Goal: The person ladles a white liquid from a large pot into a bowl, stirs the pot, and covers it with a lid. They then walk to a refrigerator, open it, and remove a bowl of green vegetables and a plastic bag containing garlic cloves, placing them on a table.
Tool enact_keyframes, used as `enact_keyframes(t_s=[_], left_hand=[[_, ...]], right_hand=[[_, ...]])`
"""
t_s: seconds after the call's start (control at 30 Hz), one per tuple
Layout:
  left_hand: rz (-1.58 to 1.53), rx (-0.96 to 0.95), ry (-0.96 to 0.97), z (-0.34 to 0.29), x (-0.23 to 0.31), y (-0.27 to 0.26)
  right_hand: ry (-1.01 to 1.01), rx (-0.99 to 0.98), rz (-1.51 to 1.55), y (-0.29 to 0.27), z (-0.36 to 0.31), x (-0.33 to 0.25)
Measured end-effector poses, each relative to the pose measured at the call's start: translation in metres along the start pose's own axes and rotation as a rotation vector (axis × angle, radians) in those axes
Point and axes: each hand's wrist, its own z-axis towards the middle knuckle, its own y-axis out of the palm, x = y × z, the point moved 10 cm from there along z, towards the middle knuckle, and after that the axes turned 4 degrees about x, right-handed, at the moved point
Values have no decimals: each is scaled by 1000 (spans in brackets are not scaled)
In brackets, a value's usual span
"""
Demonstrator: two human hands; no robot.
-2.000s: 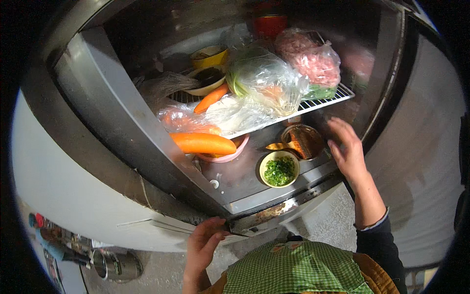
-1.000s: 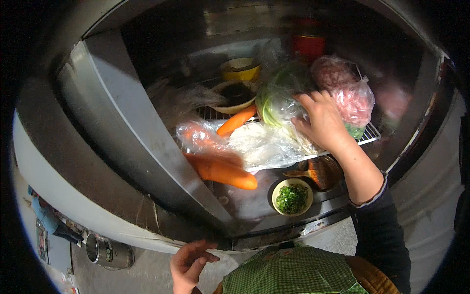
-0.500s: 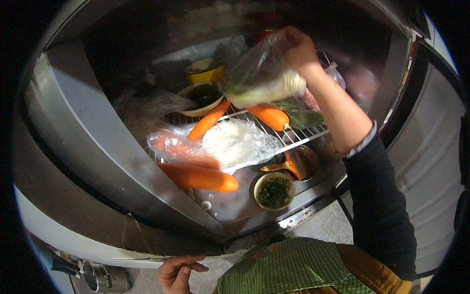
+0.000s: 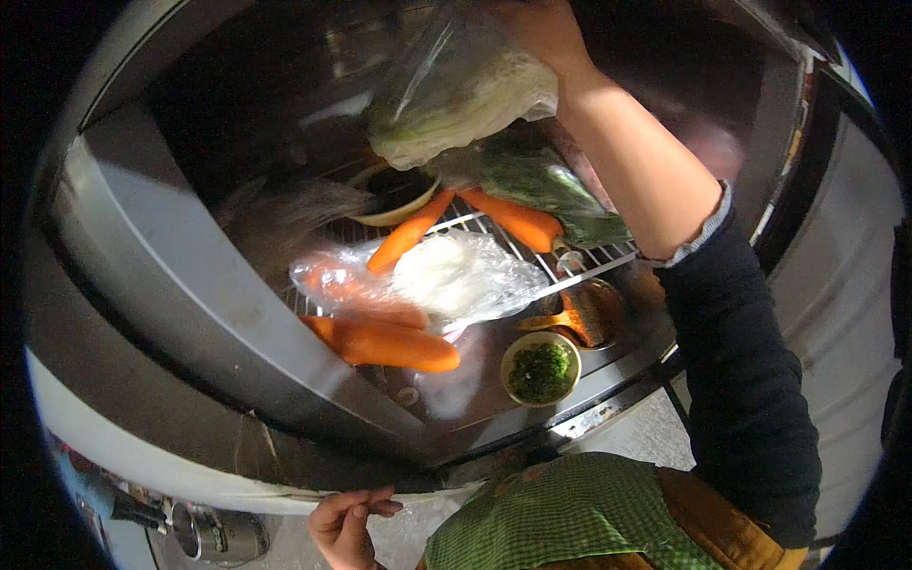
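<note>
My right hand point(image 4: 546, 36) is raised inside the refrigerator, closed on the gathered top of a clear plastic bag. A pale green cabbage point(image 4: 470, 109) hangs in that bag, above the wire shelf point(image 4: 589, 269). Under it lie two carrots point(image 4: 413, 231) point(image 4: 521, 222), beside a bag of green vegetables point(image 4: 546, 180). A dark-filled bowl point(image 4: 391, 211) stands behind the carrots, partly covered by the bag. My left hand point(image 4: 347, 530) is low, outside the refrigerator's front edge. Its fingers are loosely bent, apart from the thumb, with nothing in them.
A shiny clear bag point(image 4: 465, 275) and a large carrot point(image 4: 385, 344) lie at the shelf's front. Below the shelf stand a bowl of chopped greens point(image 4: 541, 370) and a round container with reddish contents point(image 4: 594, 313). The refrigerator door point(image 4: 836, 313) stands open at right. A metal pot point(image 4: 218, 532) is at lower left.
My right hand has lifted the bagged cabbage up and away from me, uncovering more of the bagged greens. It now hides the yellow container at the back. My left hand has barely moved.
</note>
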Motion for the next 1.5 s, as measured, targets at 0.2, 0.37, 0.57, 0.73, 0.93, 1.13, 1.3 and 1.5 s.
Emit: enact_keyframes(t_s=[0.2,0.37,0.57,0.73,0.93,1.13,1.3,1.5], left_hand=[[16,3,34,-2,7,11],[102,-18,39,-3,14,25],[160,45,27,-6,11,24],[243,53,29,-5,9,24],[283,-5,-3,-8,10,31],[280,-57,7,-9,9,29],[280,-68,35,-6,9,27],[253,-37,27,-4,11,26]], right_hand=[[183,86,183,40,-4,-51],[-48,450,88,54,-7,-159],[298,29,538,85,-57,-207],[215,-1053,400,152,-154,-253],[169,-991,522,96,-140,-223],[218,-532,-163,-40,-84,-58],[276,-457,-808,-124,-94,40],[305,-474,-708,-149,-111,52]])
